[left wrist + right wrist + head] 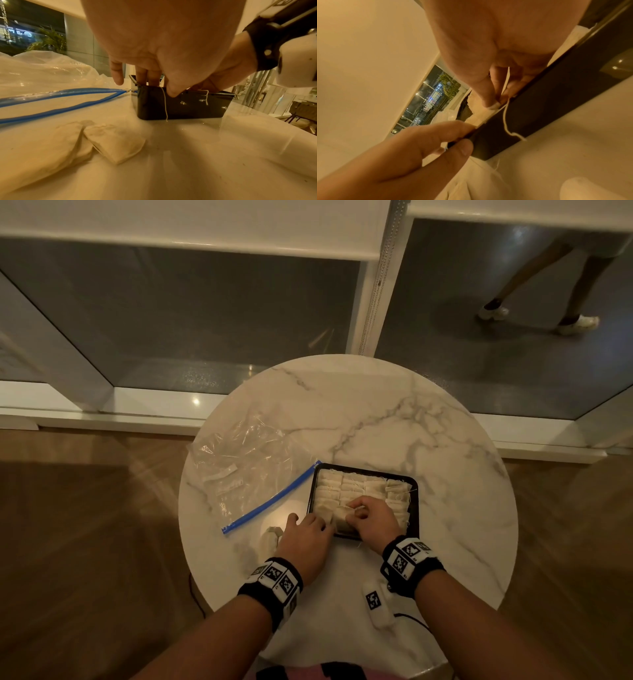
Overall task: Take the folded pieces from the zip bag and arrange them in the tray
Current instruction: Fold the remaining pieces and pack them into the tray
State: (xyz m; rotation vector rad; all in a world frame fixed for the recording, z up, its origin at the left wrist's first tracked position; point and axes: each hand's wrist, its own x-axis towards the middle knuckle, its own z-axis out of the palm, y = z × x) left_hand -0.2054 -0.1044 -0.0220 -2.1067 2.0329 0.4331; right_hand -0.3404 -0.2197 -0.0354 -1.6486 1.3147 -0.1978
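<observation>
A black tray (415, 508) on the round marble table (394, 426) holds rows of cream folded pieces (346, 486). My right hand (356, 513) reaches into the tray's near row and pinches a folded piece (494, 106) between thumb and fingers; a loose thread hangs over the tray wall (539, 108). My left hand (325, 520) pinches the tray's near-left rim, fingers inside and thumb on the outer wall (181, 106). Two folded pieces (113, 142) lie on the table just left of that hand. The clear zip bag (246, 470) with its blue zip (270, 498) lies open at the left.
A small white device (376, 604) with a square marker and a black cable lies near the table's front edge. Beyond the table stands a glass wall with a white frame (376, 285); a person's legs (548, 285) pass behind it. Wooden floor surrounds the table.
</observation>
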